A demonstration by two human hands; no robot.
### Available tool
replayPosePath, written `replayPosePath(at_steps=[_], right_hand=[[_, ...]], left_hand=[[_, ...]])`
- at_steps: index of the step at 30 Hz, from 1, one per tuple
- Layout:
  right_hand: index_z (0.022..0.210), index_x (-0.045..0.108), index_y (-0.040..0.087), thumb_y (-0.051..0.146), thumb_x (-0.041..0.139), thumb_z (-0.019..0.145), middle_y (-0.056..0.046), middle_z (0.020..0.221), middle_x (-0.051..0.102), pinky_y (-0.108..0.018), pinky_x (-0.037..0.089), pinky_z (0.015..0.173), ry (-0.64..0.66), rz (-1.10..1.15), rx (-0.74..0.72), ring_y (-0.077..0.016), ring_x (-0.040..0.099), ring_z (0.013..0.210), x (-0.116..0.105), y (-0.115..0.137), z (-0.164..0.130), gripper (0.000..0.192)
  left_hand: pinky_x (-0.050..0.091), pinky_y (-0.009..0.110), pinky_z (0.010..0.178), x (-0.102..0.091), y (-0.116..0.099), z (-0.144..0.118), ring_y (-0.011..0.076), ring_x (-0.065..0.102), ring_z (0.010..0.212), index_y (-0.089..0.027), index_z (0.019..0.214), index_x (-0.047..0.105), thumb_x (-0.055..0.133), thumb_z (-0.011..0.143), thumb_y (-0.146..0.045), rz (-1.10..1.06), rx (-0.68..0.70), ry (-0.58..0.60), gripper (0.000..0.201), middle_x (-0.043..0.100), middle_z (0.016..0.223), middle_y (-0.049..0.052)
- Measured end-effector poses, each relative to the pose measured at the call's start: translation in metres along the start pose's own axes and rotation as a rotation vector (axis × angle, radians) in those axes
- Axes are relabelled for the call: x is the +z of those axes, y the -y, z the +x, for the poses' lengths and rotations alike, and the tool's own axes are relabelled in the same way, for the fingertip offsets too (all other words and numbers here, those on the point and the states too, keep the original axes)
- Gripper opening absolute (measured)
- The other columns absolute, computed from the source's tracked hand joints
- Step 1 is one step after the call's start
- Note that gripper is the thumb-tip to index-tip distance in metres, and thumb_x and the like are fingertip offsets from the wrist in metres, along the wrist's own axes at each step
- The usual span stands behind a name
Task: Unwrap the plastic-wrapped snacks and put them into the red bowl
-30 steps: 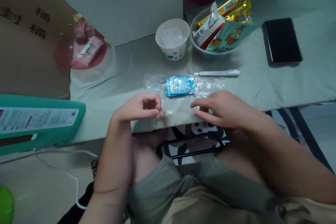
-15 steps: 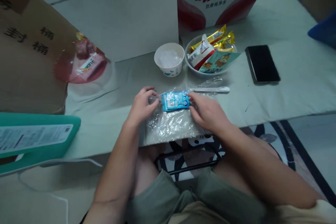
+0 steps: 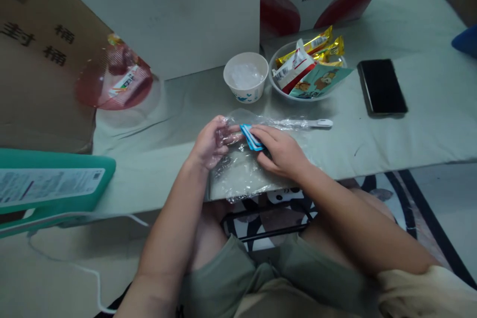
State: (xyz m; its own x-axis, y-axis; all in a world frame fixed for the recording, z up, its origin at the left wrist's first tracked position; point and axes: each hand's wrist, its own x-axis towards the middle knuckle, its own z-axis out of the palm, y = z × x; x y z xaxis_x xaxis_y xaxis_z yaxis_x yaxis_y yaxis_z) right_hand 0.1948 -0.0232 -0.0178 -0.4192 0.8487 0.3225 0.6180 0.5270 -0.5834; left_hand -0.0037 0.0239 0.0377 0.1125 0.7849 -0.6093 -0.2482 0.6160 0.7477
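My right hand (image 3: 281,153) is closed over a small stack of blue-and-white packets (image 3: 250,138), its fingers across the top and the thumb below. Most of the packets' printed face is hidden by that hand. A clear, crinkled plastic bag (image 3: 238,174) lies spread under both hands at the table's front edge. To the left, my left hand (image 3: 213,144) is closed on the bag's film with curled fingers, lifting its side near the packets. Just beyond the bag lies a white, slim-handled tool (image 3: 316,123), partly under the film.
Behind the bag stand a paper cup (image 3: 246,79) with clear plastic inside and a bowl (image 3: 298,95) of snack packets. A black phone (image 3: 383,87) lies to the right. Cardboard box (image 3: 44,84), pink-bottomed container (image 3: 115,92) and green jug (image 3: 89,164) are at left.
My right hand has gripped the blue packets and tilted them up. My left hand has turned and taken hold of the bag's film, raising it. The view has shifted slightly.
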Motion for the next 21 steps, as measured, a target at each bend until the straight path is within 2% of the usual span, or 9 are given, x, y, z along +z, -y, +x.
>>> replayPosePath(at_steps=[5,12,17,21], right_hand=[[0.139,0.056,0.021,0.016,0.049,0.089,-0.013,0.136,0.069,-0.052,0.058,0.102,-0.141,-0.019,0.117,-0.0305,0.068,0.121,0.004,-0.003,0.002,0.051],[0.126,0.065,0.024,0.014,0.053,0.091,-0.012,0.118,0.068,-0.045,0.059,0.094,-0.299,0.055,0.072,-0.0252,0.069,0.108,-0.001,-0.008,0.006,0.039],[0.124,0.062,0.029,0.011,0.051,0.095,-0.006,0.113,0.073,-0.043,0.06,0.091,-0.473,0.059,-0.068,-0.0228,0.071,0.105,-0.03,-0.003,0.007,0.036],[0.124,0.061,0.031,0.018,0.053,0.098,-0.005,0.115,0.071,-0.046,0.059,0.096,-0.724,0.044,-0.112,-0.0229,0.071,0.109,-0.06,-0.009,0.002,0.03]], left_hand=[[0.007,0.014,0.033,0.0,0.005,0.0,0.0203,0.076,0.069,-0.023,0.083,0.045,0.069,0.068,-0.03,0.015,0.011,0.059,0.029,0.077,0.095,0.007],[0.01,0.013,0.033,0.001,0.006,0.006,0.0206,0.076,0.066,-0.022,0.083,0.047,0.069,0.067,-0.028,0.006,0.046,0.029,0.027,0.079,0.096,0.009],[0.016,0.013,0.032,0.001,0.004,0.013,0.0154,0.072,0.058,-0.019,0.079,0.049,0.059,0.073,-0.024,0.023,0.103,-0.174,0.013,0.078,0.09,0.011],[0.016,0.013,0.031,0.002,0.003,0.013,0.0149,0.072,0.056,-0.019,0.079,0.047,0.057,0.075,-0.022,0.041,0.12,-0.175,0.01,0.078,0.091,0.011]])
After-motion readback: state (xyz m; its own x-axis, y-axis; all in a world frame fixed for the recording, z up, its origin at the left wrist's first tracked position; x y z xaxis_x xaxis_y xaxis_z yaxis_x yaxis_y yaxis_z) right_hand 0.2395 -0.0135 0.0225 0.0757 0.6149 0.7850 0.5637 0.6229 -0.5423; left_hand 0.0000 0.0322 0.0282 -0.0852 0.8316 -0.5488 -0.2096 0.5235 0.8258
